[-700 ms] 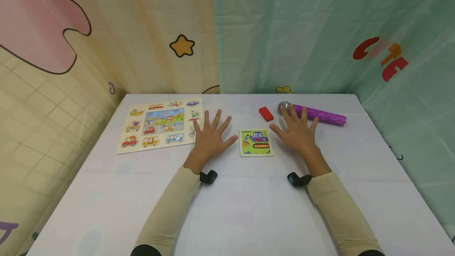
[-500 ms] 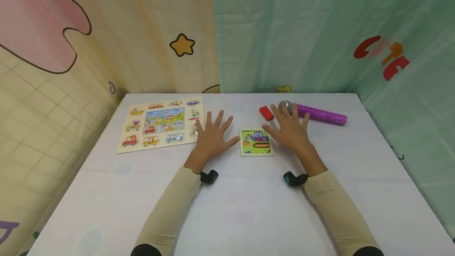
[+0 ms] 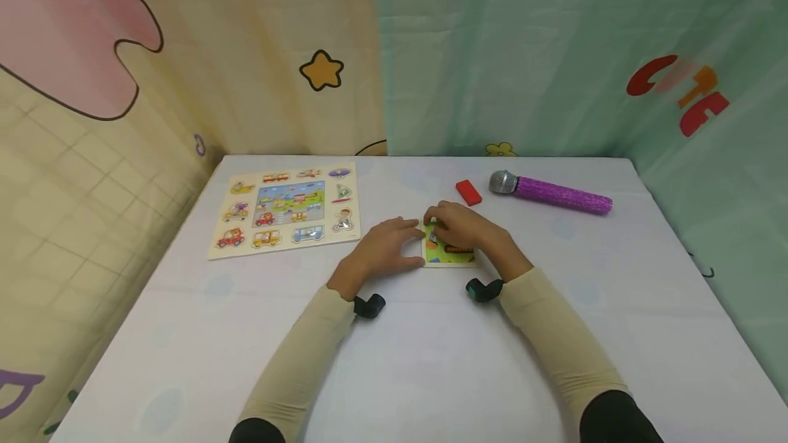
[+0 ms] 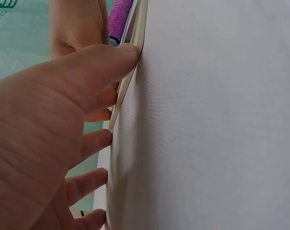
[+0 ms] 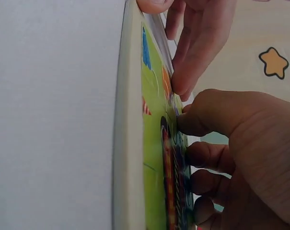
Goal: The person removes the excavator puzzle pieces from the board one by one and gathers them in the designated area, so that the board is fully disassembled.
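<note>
A small square jigsaw puzzle [image 3: 448, 260] with a green digger picture lies flat on the table in front of me. My left hand [image 3: 384, 249] is at its left side, the thumb [image 4: 121, 55] against the pale board edge and the other fingers spread on the cloth. From the right, my right hand [image 3: 470, 230] reaches over the upper part of the puzzle and covers it. Its thumb [image 5: 204, 112] presses on the picture while the curled fingers grip near the far edge. Whether a single piece is lifted there I cannot tell.
On the left lies a larger wooden vehicle puzzle board [image 3: 289, 241]. Behind the small puzzle is a red block [image 3: 469, 193]. A microphone [image 3: 557, 195] with a glittery purple handle lies at the back right. Printed curtains stand behind the white table [image 3: 418, 368].
Both hands were spread open either side of the small puzzle. The right has moved left onto the puzzle with its fingers curling, uncovering the microphone; the left has closed in on its left edge.
</note>
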Tool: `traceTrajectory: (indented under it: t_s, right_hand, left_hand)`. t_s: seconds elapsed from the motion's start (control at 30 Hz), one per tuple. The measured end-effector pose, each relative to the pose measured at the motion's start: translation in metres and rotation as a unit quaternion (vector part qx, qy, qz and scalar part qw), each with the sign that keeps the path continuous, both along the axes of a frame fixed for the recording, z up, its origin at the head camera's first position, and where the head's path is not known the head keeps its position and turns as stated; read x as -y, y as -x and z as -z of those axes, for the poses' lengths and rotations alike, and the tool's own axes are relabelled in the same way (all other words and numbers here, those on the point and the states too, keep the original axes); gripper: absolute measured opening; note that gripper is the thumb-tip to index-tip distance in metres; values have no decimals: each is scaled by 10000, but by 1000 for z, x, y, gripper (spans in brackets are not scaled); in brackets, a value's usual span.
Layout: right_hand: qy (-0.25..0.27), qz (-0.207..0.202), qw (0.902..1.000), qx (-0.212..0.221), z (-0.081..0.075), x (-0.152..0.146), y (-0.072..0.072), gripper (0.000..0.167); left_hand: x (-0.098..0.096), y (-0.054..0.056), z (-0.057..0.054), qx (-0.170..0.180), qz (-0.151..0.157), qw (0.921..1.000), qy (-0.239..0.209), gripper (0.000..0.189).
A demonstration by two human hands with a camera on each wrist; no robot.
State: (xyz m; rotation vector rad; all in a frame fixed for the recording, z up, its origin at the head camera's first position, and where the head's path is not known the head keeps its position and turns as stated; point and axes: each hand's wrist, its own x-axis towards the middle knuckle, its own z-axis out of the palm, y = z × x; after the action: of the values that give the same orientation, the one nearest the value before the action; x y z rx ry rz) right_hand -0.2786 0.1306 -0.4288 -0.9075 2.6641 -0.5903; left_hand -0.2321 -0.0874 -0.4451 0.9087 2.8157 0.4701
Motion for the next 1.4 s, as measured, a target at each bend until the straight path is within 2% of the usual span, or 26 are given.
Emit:
traceTrajectory:
  t_s: [0.2, 0.47, 0.73, 1.1, 1.4]
  right_hand:
    - [25, 2, 9992, 410, -1, 5, 8, 23]
    - [-437, 76, 9964, 719, -7, 12, 13, 18]
    - [-441, -93, 9973, 575, -6, 14, 15, 13]
    - [-269, 174, 9989, 329, -2, 18, 8, 15]
    - [-643, 299, 9962, 515, -3, 21, 9, 12]
  left_hand:
    - [0, 1, -2, -282, 333, 9989, 146, 51]
    - [0, 1, 0, -176, 387, 9989, 187, 51]
    - [2, 3, 1, -296, 379, 9985, 261, 52]
    - [4, 1, 0, -309, 336, 9984, 319, 53]
    - [1, 0, 4, -266, 276, 9988, 302, 55]
